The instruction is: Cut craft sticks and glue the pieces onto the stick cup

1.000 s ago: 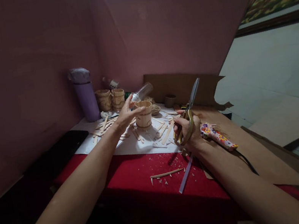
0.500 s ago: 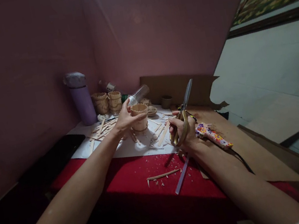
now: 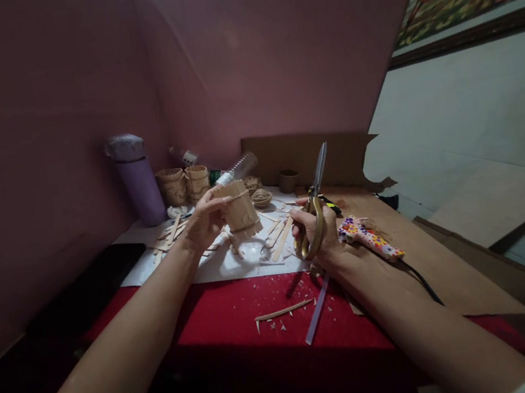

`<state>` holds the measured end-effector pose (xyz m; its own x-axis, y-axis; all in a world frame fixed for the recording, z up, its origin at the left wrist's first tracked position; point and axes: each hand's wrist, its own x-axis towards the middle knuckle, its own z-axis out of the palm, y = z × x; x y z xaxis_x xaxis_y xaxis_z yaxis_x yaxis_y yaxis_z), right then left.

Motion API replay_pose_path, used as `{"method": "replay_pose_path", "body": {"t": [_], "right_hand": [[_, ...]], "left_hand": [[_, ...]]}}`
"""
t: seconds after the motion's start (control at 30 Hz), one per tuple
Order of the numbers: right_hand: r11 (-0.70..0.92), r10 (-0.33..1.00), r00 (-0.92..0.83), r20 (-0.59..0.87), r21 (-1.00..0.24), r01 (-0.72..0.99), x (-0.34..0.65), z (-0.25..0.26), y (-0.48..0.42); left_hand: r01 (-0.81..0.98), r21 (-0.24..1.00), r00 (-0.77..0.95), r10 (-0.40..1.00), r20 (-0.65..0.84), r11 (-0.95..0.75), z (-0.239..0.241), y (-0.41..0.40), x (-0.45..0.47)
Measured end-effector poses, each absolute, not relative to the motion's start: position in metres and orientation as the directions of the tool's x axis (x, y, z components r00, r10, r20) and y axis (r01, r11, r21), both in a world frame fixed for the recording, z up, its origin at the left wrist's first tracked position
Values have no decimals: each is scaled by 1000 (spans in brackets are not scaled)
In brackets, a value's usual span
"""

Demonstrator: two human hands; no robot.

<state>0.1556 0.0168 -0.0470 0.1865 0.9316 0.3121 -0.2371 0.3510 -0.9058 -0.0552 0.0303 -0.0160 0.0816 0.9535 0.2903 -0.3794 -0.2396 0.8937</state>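
Observation:
My left hand (image 3: 206, 221) grips a small round cup made of wooden craft sticks (image 3: 239, 210), tilted and lifted above the white sheet (image 3: 205, 273); twine runs around it. In my right hand (image 3: 318, 234) is a pair of scissors with gold-coloured handles (image 3: 317, 214), the blades pointing up and nearly together. Loose craft sticks (image 3: 281, 242) lie on the sheet between and around my hands. Just right of the scissors rests a flower-patterned glue gun (image 3: 371, 238) with a black cord. A glue stick (image 3: 318, 310) lies below my right hand.
Two similar stick cups (image 3: 173, 186) stand at the back left beside a purple tumbler (image 3: 140, 189). A clear plastic bottle (image 3: 241, 166), a coil of twine (image 3: 261, 197) and a small brown pot (image 3: 289, 181) are behind. Wood scraps litter the red cloth (image 3: 244, 325). Cardboard (image 3: 461, 283) covers the right side.
My left hand has raised the stick cup off the white sheet and tipped it, turning its side toward me. My right hand still holds the scissors in much the same place. The view has shifted slightly.

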Motion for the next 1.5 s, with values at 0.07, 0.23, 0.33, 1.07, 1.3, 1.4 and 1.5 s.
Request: {"method": "replay_pose_path", "body": {"t": [0.07,0.23,0.33,1.07,1.3,1.4,1.5], "right_hand": [[345,933,193,303,-907,-243,154,-45,14],[315,943,182,278,-922,-224,154,-43,12],[324,941,171,291,-921,-218,154,-44,12],[331,940,147,307,-926,-182,155,-47,12],[331,940,148,307,-926,-181,154,-46,11],[332,940,146,308,-926,-180,154,-45,10],[324,943,143,301,-929,-178,154,-45,10]], "left_hand": [[-418,885,84,961,263,-205,-17,29,-56],[-514,851,123,973,195,-105,-19,30,-60],[-590,807,166,972,164,-35,-19,30,-60],[-632,755,275,961,8,175,-11,24,-62],[-637,751,385,916,114,174,-9,21,-65],[-650,735,397,911,113,192,-10,23,-65],[-678,703,385,919,91,215,-9,22,-64]]}}
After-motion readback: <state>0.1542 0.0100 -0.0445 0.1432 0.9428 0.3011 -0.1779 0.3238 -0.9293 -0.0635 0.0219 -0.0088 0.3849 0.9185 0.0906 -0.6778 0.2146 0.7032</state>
